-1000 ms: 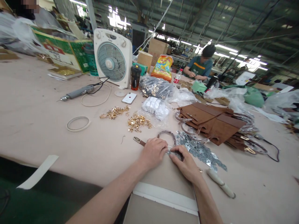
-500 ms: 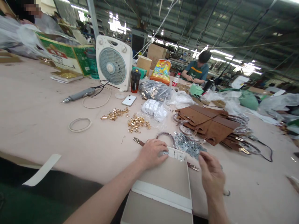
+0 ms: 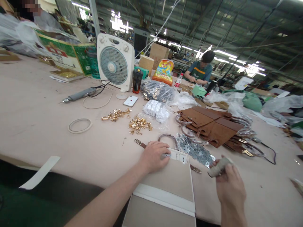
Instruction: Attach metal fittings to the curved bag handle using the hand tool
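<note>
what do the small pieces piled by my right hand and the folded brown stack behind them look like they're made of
Small plates: probably stamped metal, silvery and glinting. Brown stack: looks like suede or faux suede, matte with a soft nap; which one cannot be told.

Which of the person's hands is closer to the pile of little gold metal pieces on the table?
The left hand. It rests just below the pile of small gold metal pieces; the right hand, gripping a pale wrapped tool handle, sits farther off to the right.

Two bare forearms entering from the lower edge, no sleeves in view — left hand (image 3: 154, 155) and right hand (image 3: 230, 185) ungloved, no rings, watch or wristband visible, nails short and unpainted
</note>
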Motion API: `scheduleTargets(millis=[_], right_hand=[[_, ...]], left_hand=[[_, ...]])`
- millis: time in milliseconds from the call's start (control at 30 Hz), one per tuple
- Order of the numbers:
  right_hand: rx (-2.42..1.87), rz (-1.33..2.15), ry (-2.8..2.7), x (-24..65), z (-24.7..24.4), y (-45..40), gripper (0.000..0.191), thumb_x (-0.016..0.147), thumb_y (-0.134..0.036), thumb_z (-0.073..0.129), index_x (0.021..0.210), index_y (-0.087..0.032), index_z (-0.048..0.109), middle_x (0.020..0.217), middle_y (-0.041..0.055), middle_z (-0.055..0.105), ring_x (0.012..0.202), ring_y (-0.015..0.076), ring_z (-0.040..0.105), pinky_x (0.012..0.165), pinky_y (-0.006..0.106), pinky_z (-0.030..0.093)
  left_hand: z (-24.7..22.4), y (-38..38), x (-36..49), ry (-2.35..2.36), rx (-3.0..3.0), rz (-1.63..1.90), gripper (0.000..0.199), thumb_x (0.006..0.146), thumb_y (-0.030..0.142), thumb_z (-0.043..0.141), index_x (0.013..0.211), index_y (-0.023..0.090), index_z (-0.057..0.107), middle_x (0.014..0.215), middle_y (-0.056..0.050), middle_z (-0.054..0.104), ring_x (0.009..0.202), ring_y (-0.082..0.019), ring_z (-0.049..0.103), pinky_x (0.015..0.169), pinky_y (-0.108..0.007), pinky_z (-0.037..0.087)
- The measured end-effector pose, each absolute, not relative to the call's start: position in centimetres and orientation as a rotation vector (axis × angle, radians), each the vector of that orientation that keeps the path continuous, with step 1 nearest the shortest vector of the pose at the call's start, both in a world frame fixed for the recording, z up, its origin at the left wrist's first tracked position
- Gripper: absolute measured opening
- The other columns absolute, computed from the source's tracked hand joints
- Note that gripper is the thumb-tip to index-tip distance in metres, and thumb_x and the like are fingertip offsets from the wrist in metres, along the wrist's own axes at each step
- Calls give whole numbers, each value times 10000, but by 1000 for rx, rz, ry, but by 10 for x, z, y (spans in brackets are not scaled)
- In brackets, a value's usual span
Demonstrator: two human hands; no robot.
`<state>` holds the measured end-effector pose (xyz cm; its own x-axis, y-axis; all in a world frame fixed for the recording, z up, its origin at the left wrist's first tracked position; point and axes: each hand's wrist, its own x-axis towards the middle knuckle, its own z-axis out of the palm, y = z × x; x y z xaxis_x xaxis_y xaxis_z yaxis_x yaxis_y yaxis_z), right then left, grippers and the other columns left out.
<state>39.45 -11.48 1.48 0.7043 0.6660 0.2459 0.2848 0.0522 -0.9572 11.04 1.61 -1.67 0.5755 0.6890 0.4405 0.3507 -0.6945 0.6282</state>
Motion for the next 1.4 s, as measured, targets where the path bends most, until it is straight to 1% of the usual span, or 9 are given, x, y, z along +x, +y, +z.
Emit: scheduleTargets(millis=[33,100,200,367,433,567,833,1233,1400], right_hand=[[-1424,454,-799,380,25,-98,588,833,-744,576,1127,-240,646,935,36,621,820,221,612,777,403,556],[-1034,851,-627,347,41,-63,496,793,-628,713,1089,-235,652,901,-2,575,720,142,553,716,312,539],[-803,1111,-505,303,45,-18,418,843,-601,743,905,-200,643,706,-55,457,538,83,403,532,207,427],[-788,1051,-574,271,24,11,290,788,-435,783,840,-189,639,682,-42,510,524,83,447,509,202,416],[-769,1013,-583,272,18,12,287,812,-432,767,795,-191,614,642,-61,475,469,65,389,461,188,370],[-810,926,-571,272,17,12,384,893,-486,725,716,-200,541,565,-89,406,390,53,289,378,180,288],[-835,876,-654,266,11,15,432,931,-536,694,719,-203,518,551,-92,398,381,53,276,359,169,279],[-773,767,-857,262,6,9,335,1000,-356,587,705,-202,544,536,-66,401,385,72,308,387,188,289],[-774,826,-829,263,8,10,341,998,-366,589,703,-204,539,529,-73,382,386,71,297,384,181,293]], left_hand=[[-16,16,110,833,2327,938,169,880,228,754,1039,282,743,1282,13,732,1201,-235,651,1083,-459,420],[-14,16,110,835,2313,932,199,877,229,760,1067,274,722,1279,9,733,1200,-240,649,1090,-466,414],[-13,17,110,834,2275,935,226,862,216,776,1069,260,700,1260,0,739,1185,-244,654,1089,-464,417],[-16,20,109,800,2220,967,232,827,152,785,1021,258,713,1250,-6,747,1172,-252,665,1068,-448,443],[-17,21,109,791,2205,983,219,827,145,788,1002,259,723,1246,-5,751,1166,-252,672,1065,-450,445],[-19,22,110,791,2191,998,195,831,139,796,982,251,742,1232,-11,760,1158,-251,684,1053,-456,451],[-23,23,112,785,2174,1011,166,848,162,804,989,239,765,1203,-35,773,1148,-252,696,1046,-453,471],[-23,24,112,825,2202,956,102,903,206,763,997,240,743,1184,-23,772,1125,-251,698,1039,-432,477],[-21,23,111,825,2228,924,87,912,213,756,990,241,729,1194,-14,764,1139,-245,687,1048,-419,473]])
